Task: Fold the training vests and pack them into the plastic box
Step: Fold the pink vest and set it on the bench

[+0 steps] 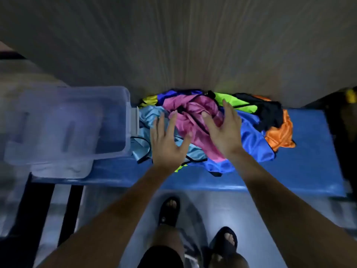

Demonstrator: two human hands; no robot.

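Head view: both hands (167,144) (224,128), fingers spread, over the vest pile (195,120).

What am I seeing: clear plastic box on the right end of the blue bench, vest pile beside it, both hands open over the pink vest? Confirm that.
Wrong on one point: the plastic box sits on the left end of the blue bench, as the head view shows. The vest pile lies beside it, and the left hand and right hand are open over the pink vest.

Both arms outstretched — left hand (166,141) and right hand (224,128) palms down, fingers spread.
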